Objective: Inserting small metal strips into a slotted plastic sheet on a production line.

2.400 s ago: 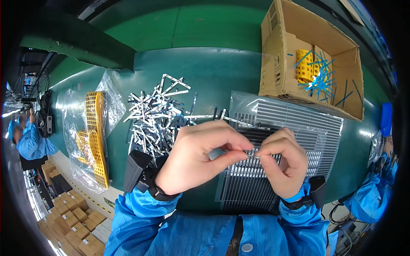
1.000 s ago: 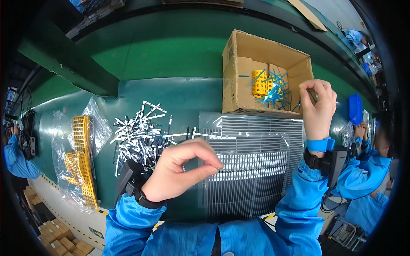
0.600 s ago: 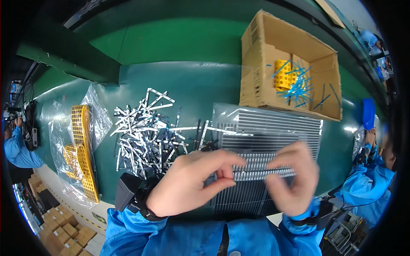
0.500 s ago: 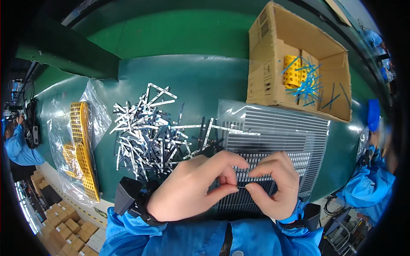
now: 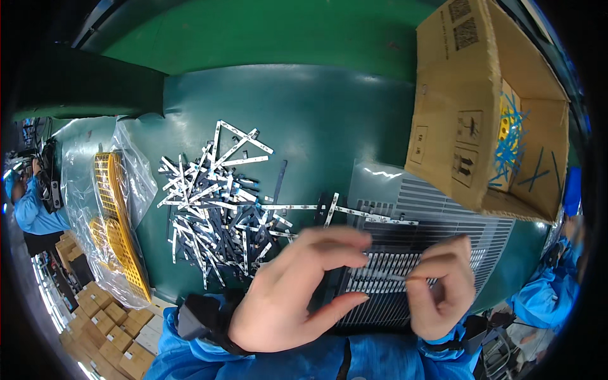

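My left hand (image 5: 301,288) hovers over the near side of the bench, its thumb and fingers spread apart with nothing between them. To its right, my right hand (image 5: 443,288) is curled, thumb and fingertips pinched together; what they hold, if anything, is too small to make out. Both hands are above a grey, slotted sheet (image 5: 437,209) under clear film. Two rows of short white-and-black strips (image 5: 383,261) lie on it between the hands. Left of the sheet is a loose pile of narrow white and black strips (image 5: 215,215), a few reaching over the sheet's edge.
An open cardboard box (image 5: 451,120) stands at the far right, containing thin blue strips (image 5: 508,149) and a yellow perforated piece. At left, yellow perforated parts (image 5: 120,247) lie in clear plastic bags (image 5: 76,209). A dark green beam (image 5: 82,85) juts in at the far left.
My hands have drawn apart; the left has opened from its pinch, and the thin line between the fingertips no longer shows. The view has shifted, putting the box farther right.
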Tool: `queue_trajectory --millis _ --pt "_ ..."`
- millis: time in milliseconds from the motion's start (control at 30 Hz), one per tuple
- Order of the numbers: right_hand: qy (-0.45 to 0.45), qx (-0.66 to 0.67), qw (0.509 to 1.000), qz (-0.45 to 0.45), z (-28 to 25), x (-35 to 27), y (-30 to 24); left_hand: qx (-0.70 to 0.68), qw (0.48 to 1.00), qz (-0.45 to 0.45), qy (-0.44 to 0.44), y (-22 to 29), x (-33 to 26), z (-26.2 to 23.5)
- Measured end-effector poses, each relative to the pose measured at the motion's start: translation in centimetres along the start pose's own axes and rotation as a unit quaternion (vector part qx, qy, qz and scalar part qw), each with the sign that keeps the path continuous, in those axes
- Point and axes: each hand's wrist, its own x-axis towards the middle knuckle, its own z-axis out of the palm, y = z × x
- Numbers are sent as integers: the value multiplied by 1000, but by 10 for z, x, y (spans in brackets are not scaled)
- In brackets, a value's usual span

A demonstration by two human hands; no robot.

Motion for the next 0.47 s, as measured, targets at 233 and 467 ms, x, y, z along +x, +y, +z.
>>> queue_trajectory --millis 233,467 --pt "20 0 999 39 8 1 13 235 967 89 39 -12 1 2" --pt "31 -2 987 158 1 4 4 333 934 114 54 -12 5 11"
